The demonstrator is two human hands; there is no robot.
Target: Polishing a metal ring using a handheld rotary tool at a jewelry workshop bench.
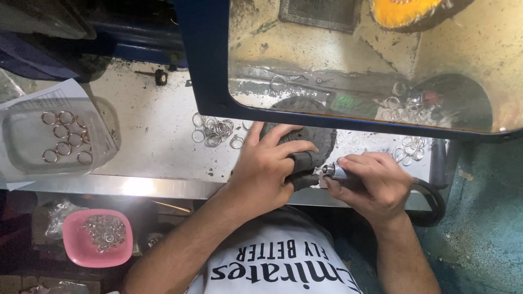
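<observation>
My left hand lay closed over a dark round block at the near edge of the metal bench, the fingers curled around it. My right hand was shut around a rotary handpiece, its tip pointing left toward the block; perhaps a small ring was pinched there, I could not see. Loose silver rings lay just beyond, to the left. Far left stood a clear tray of rings, and below the bench a pink bowl.

rings in tray, left | bowl below bench edge | hands centre
</observation>
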